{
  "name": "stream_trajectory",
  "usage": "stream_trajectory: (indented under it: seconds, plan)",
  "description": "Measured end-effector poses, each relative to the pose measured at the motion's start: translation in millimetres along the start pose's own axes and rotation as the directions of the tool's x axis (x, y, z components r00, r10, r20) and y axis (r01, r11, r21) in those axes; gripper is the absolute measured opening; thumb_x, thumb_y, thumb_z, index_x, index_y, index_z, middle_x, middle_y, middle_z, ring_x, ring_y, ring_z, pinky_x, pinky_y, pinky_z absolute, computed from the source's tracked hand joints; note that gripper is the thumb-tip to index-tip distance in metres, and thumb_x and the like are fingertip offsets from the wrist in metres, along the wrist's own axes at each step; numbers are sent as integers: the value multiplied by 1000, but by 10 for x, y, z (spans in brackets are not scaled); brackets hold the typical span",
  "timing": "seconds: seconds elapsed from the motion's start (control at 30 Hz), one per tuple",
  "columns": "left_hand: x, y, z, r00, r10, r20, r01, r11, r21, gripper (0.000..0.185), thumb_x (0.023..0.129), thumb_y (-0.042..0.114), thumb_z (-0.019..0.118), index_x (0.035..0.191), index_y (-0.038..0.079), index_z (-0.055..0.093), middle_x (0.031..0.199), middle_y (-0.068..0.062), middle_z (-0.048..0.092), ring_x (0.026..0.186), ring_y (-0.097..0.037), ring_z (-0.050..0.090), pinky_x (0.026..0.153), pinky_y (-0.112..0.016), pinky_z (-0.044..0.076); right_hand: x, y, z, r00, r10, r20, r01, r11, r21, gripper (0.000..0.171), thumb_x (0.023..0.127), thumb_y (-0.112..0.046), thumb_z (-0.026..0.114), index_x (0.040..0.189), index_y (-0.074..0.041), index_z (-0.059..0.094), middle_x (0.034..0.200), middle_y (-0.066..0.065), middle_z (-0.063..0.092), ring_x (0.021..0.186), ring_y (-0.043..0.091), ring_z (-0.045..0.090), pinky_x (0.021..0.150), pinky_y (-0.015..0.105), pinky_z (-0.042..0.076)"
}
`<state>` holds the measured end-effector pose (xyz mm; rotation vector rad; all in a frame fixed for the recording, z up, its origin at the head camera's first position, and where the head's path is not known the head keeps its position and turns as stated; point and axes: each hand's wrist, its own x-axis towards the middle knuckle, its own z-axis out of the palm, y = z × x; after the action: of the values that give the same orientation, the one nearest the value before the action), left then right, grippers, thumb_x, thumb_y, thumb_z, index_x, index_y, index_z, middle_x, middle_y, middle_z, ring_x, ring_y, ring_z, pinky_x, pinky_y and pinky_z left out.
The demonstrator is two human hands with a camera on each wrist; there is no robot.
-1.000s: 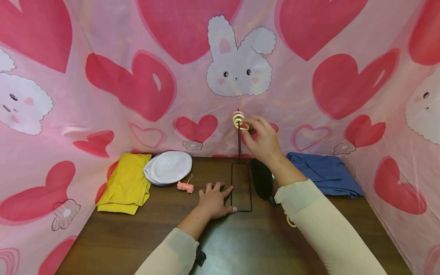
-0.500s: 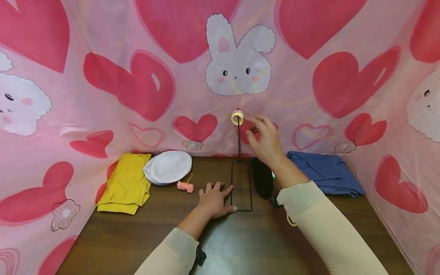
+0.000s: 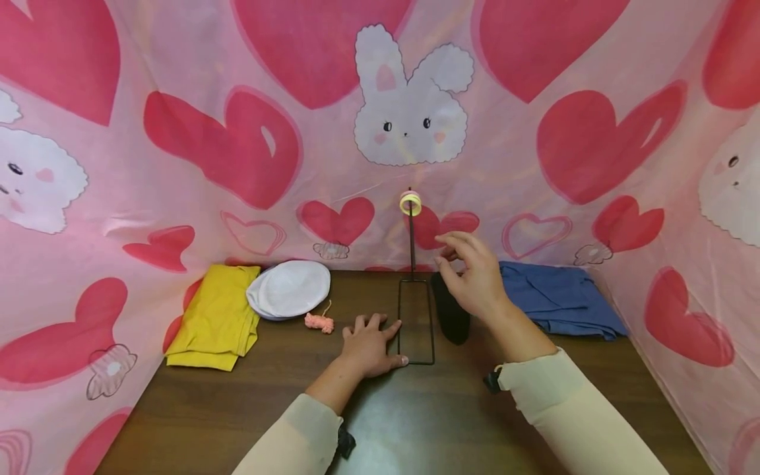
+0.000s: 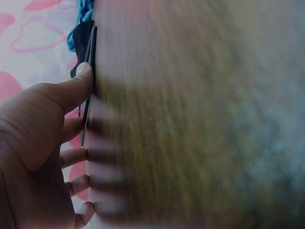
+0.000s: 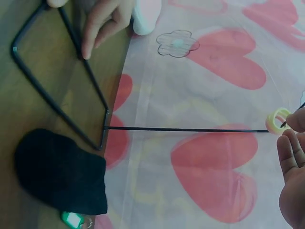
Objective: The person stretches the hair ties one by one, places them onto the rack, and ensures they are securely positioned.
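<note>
A black wire stand (image 3: pixel 412 247) has a rectangular base on the table and a tall rod. Pale yellow and pink rings (image 3: pixel 404 210) hang together near the rod's top. My left hand (image 3: pixel 369 346) lies with fingers spread at the base's left side, thumb and index finger touching the wire. In the left wrist view, the thumb rests on that base wire (image 4: pixel 89 71). My right hand (image 3: pixel 475 280) is raised to the right of the rod, below and apart from the rings. Its fingers are loosely bent, thumb and index finger apart, with nothing visible between them.
A black cloth item (image 3: pixel 451 310) lies right of the base, with a small green object (image 5: pixel 72 219) beside it. Folded blue cloth (image 3: pixel 558 297) is at back right. Folded yellow cloth (image 3: pixel 216 316), a white round fabric item (image 3: pixel 297 287) and a pink yarn bundle (image 3: pixel 319 323) lie left.
The yellow ring pinched by my right hand was released and hangs with the others on the rod. My right hand then drew back right and down. My left hand has stayed in place.
</note>
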<state>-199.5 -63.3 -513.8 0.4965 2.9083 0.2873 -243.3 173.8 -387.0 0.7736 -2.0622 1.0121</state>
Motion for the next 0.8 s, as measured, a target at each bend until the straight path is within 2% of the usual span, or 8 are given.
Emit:
stream_trajectory:
  seconds: [0.17, 0.33, 0.53, 0.67, 0.8]
  plan:
    - [-13, 7, -4, 1000, 2, 7, -2, 1000, -12, 84, 86, 74, 66, 159, 38, 43, 161, -4, 38, 140, -40, 34, 99, -65, 34, -186, 21, -86, 999, 24, 24, -24, 1000, -20, 40, 85, 4, 79, 123, -7, 74, 112, 10, 71, 90, 20, 69, 76, 32, 59]
    - [-5, 2, -3, 1000, 8, 1, -8, 1000, -13, 84, 86, 74, 66, 159, 37, 43, 161, -4, 38, 140, -41, 34, 99, -65, 34, -347, 41, -169, 999, 29, 42, -27, 998, -48, 40, 84, 1, 80, 123, -8, 74, 108, 6, 71, 88, 21, 69, 78, 22, 52]
    - [0, -17, 7, 1000, 5, -2, -5, 1000, -12, 85, 86, 74, 66, 159, 38, 43, 161, -4, 38, 140, -40, 34, 99, -65, 34, -570, 64, -227, 996, 58, 67, -56, 998, -30, 40, 83, 1, 82, 122, -8, 74, 110, 6, 71, 91, 19, 67, 81, 24, 52]
    - [-5, -8, -1, 1000, 8, 3, -8, 1000, -13, 84, 86, 74, 66, 159, 37, 43, 161, -4, 38, 141, -41, 33, 100, -65, 34, -745, 81, -264, 993, 82, 87, -79, 996, -37, 41, 82, 0, 83, 121, -8, 74, 112, 5, 71, 92, 19, 65, 82, 18, 47]
    - [-8, 5, -10, 1000, 6, 0, -6, 1000, -9, 84, 86, 73, 66, 159, 36, 44, 161, -5, 38, 141, -41, 33, 100, -65, 33, -900, 119, -317, 989, 92, 117, -84, 994, -69, 42, 81, -1, 85, 121, -8, 74, 118, 5, 72, 99, 18, 66, 89, 12, 44]
